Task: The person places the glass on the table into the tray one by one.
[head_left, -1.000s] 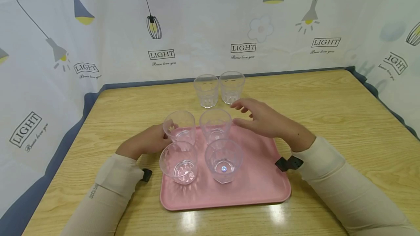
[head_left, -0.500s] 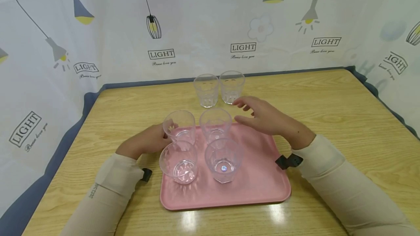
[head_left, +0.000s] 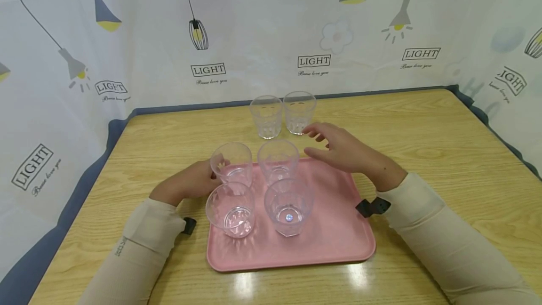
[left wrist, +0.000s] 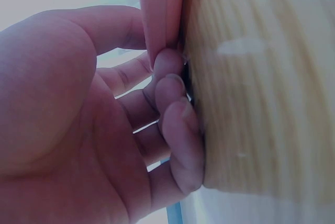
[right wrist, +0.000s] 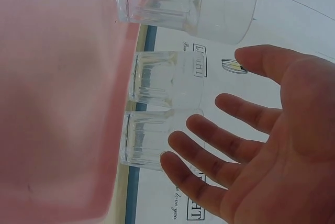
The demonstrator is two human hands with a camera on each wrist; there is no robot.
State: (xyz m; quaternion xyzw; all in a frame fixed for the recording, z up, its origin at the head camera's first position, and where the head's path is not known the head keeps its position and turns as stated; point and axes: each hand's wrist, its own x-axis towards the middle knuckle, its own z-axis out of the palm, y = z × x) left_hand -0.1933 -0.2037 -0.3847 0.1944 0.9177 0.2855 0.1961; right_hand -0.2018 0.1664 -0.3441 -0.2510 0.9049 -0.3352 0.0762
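Note:
A pink tray [head_left: 330, 244] lies on the table with several clear tumblers upright on it. My left hand [head_left: 192, 182] holds the tray's left rim; in the left wrist view the thumb lies over the pink edge [left wrist: 159, 14] and the curled fingers [left wrist: 180, 135] are at its underside, against the wood. In the head view a back-left tumbler [head_left: 232, 154] partly covers those fingertips. My right hand [head_left: 345, 149] hovers over the tray's back right, fingers spread and loosely bent, holding nothing. Left of its thumb stands the back-right tumbler [head_left: 278, 154], apart from it.
Two more clear tumblers, a left one [head_left: 267, 116] and a right one [head_left: 299, 113], stand side by side on the wooden table [head_left: 444, 154] behind the tray. A white curtain [head_left: 262, 27] printed with lamps hangs behind the table's back edge.
My right hand has drawn slightly away from the back-right tumbler, to the right and back. The left hand, the tray and the tumblers stay where they were.

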